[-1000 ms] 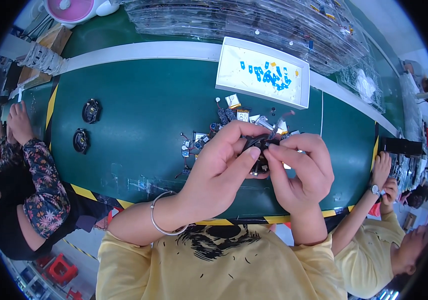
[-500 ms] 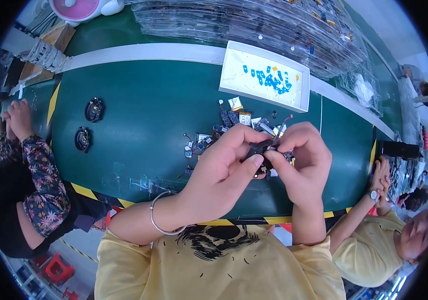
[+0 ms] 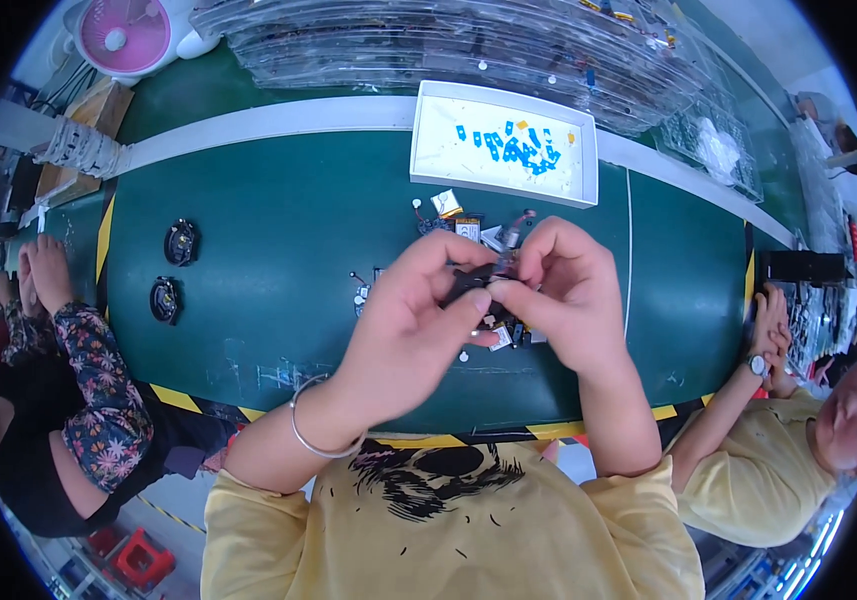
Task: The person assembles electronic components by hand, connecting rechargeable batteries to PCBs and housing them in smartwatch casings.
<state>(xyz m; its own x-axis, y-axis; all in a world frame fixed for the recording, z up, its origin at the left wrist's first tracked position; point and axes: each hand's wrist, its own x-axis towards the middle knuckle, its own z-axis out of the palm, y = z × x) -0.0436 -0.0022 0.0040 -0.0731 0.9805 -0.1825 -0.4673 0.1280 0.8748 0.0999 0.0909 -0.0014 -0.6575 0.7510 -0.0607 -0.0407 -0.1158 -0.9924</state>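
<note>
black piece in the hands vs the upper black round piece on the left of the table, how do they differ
The held piece is raised between the left hand and right hand; the round piece lies on the green table. The hands cover much of the held piece, while the round piece is uncovered, its outline showing. Both are mainly black.

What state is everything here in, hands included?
Left hand, closed on the black part
Right hand, fingers pinching at the same part
Black part, held, partly covered by fingers
Two black round housings, lying apart, insides showing
White box, open-topped, holding small blue pieces
Loose electronics, scattered, partly hidden
Bracelet, worn on left wrist
</note>
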